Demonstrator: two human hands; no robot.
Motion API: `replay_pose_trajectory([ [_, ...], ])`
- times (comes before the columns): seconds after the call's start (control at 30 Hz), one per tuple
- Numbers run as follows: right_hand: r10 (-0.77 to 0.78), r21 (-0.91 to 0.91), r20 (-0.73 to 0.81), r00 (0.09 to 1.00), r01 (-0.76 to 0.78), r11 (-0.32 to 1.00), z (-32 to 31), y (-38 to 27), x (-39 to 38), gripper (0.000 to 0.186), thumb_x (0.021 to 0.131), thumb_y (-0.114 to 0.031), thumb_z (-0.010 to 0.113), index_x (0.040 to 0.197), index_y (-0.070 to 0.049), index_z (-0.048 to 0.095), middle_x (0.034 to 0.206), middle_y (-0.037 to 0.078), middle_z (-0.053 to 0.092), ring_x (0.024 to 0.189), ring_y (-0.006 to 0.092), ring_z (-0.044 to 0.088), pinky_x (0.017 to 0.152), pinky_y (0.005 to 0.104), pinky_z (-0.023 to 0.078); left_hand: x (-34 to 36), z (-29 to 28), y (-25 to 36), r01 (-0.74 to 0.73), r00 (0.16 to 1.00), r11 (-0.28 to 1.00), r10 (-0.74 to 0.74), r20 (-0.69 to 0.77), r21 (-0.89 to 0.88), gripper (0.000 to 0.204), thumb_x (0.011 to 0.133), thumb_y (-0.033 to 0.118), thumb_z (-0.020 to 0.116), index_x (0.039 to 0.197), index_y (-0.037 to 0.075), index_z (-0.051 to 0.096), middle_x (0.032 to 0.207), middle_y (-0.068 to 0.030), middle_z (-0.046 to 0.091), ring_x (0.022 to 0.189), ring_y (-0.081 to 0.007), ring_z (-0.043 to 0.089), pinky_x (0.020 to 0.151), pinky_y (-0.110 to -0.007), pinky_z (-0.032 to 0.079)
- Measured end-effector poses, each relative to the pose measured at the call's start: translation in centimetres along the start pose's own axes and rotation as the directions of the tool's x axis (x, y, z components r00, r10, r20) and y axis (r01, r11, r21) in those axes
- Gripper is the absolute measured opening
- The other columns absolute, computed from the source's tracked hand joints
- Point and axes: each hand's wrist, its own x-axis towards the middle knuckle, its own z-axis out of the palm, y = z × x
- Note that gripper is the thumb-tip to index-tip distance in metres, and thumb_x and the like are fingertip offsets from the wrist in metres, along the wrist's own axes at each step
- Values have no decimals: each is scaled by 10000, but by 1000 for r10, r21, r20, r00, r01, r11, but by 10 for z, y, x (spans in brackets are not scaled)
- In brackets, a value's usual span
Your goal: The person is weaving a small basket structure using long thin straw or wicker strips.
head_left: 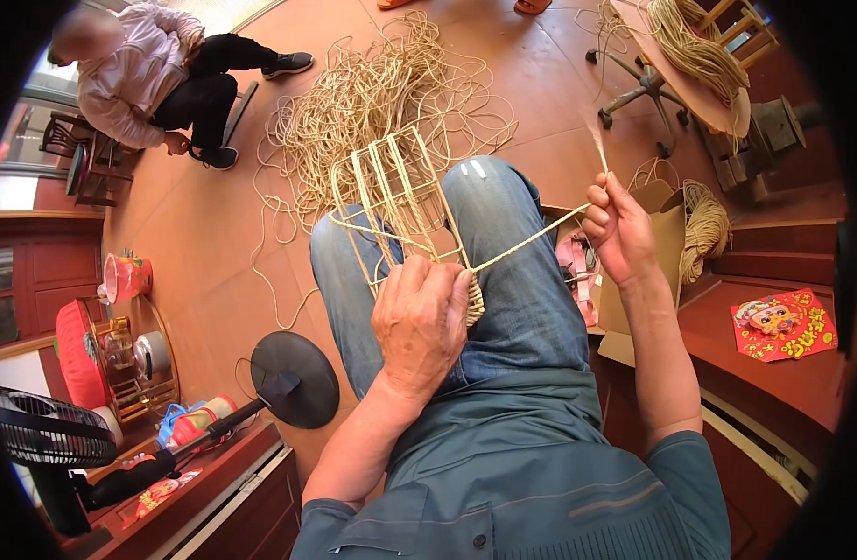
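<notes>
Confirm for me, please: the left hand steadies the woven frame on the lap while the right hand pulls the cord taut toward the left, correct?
Not quite. The head view shows the right hand pulling the cord taut toward the right, not the left. The rest holds: the left hand steadies the woven frame on the lap.

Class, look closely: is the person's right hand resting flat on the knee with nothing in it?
No: the right hand is raised beside the knee, pinching a taut straw cord that runs to the woven frame.

The reddish-brown floor (pixel 204 233) carries a big loose tangle of straw rope (pixel 382 93) ahead of the knees. A black round fan base (pixel 295 378) and an office chair's wheeled base (pixel 643 89) also stand on it.
</notes>
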Motion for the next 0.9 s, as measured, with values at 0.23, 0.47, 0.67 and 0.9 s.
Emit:
replay_pose_trajectory([
  [0.23,182,-794,-71,981,-166,585,36,16,-29,318,1148,-303,663,1280,-14,677,978,66,714,751,124,718,633,267,597,6,-14,0,64,998,998,-64,21,-14,142,973,190,788,911,87,713,894,-116,638,863,-343,663,776,-482,526],
  [0.47,233,-695,31,972,-146,704,64,62,-57,403,1165,-284,662,1433,17,665,1041,74,747,798,113,724,699,258,625,1,-1,7,78,996,994,-82,-43,-79,151,961,191,802,891,83,722,910,-94,658,864,-325,681,767,-461,547],
  [0.67,178,-653,49,983,-103,750,81,92,-50,319,1157,-244,685,1337,17,719,990,49,750,743,80,702,639,219,597,-4,5,5,92,991,993,-99,-90,-77,120,982,191,763,922,95,723,912,-86,652,872,-314,689,779,-453,554],
  [0.9,31,-682,67,997,23,731,86,105,-52,231,1160,-191,681,1218,19,759,969,16,741,700,51,646,585,207,533,-2,7,3,89,990,993,-97,-106,-78,157,999,213,769,911,92,719,895,-89,645,849,-310,688,763,-450,553],
])
